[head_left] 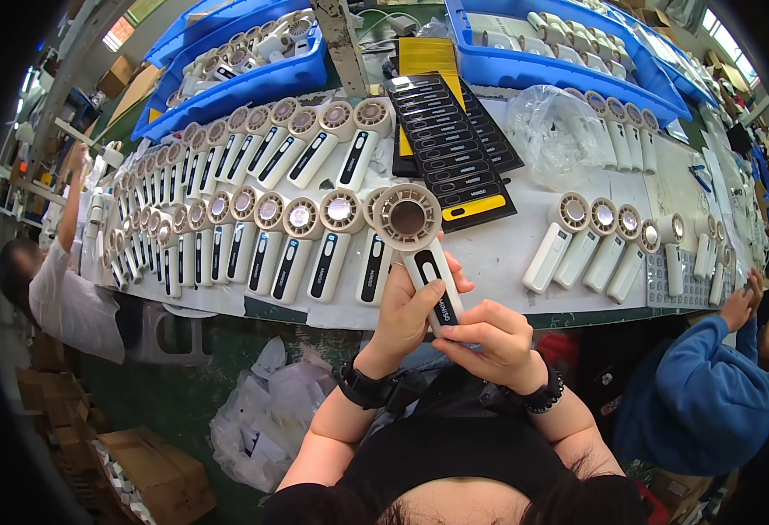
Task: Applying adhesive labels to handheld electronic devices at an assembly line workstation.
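Note:
A white handheld fan (408, 220) with a round grilled head and a black front panel is held up over the table's near edge. My left hand (408, 308) is wrapped round its handle, thumb on the black panel. With fingers pinched at the handle's lower end, my right hand (496, 339) also grips it. Beyond the fan lies a stack of black label sheets (454, 144), one with a yellow strip showing. To the left, rows of similar fans with black panels (329, 254) lie side by side. On the right are several fans with plain handles (549, 254).
Blue bins (568, 72) of fans stand along the back, beside a metal post (339, 44). A clear plastic bag (559, 131) lies on the table at right. Co-workers sit at left (69, 289) and right (708, 394). Bagged plastic (271, 420) and a cardboard box (157, 477) are on the floor.

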Demonstrator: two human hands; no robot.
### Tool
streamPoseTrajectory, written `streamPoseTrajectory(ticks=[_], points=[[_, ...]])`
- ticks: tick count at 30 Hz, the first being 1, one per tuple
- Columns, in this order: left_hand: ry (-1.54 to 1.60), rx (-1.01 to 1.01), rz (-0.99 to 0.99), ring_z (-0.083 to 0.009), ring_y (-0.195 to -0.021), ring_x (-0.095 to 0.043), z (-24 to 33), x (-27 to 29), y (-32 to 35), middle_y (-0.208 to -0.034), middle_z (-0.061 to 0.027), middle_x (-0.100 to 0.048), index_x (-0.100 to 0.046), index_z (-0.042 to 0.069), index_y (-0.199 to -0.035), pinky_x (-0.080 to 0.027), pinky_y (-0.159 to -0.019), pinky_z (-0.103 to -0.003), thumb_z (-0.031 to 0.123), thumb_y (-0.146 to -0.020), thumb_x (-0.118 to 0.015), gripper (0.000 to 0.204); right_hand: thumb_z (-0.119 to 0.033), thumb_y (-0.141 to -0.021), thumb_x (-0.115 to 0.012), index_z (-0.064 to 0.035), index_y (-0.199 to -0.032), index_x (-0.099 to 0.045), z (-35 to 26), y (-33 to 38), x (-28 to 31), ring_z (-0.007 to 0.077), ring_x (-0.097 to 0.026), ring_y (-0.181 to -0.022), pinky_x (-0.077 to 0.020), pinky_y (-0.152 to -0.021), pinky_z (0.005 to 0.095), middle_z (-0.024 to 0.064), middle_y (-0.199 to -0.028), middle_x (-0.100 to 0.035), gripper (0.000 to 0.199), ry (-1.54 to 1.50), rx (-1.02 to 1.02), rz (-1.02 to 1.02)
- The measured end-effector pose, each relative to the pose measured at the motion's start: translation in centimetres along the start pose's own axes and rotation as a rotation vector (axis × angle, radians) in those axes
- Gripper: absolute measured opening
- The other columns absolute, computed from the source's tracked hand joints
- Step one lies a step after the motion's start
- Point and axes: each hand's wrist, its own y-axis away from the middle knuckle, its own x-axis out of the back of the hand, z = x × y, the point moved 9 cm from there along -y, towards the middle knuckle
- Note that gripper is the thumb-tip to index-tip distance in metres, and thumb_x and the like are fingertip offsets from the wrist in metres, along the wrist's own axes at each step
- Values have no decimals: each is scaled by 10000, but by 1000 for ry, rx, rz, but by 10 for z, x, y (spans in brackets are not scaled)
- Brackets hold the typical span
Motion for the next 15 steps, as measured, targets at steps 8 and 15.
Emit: streamPoseTrajectory(ticks=[8, 15], points=[[32, 41, -7, -202, -895, -559, -1, 2, 1, -1022, -115, -529, -271, -36, -1353, -499, -861, -404, 90, -859, -457, 543, -18, -622, -807, -53, -814, -679, -3, -4, -1, 160, -579, -591, -472, -514, 264, 49, -715, -592, 234, -11, -29, -28], [49, 38, 0, -206, -889, -560, -4, 9, 0, -1019, -116, -532, -288, -39, -1343, -499, -859, -407, 94, -872, -429, 510, -37, -657, -779, -51, -874, -664, -3, -5, -5, 182, -585, -619, -490, -540, 282, 53, -758, -600, 247, -5, -42, -53]])
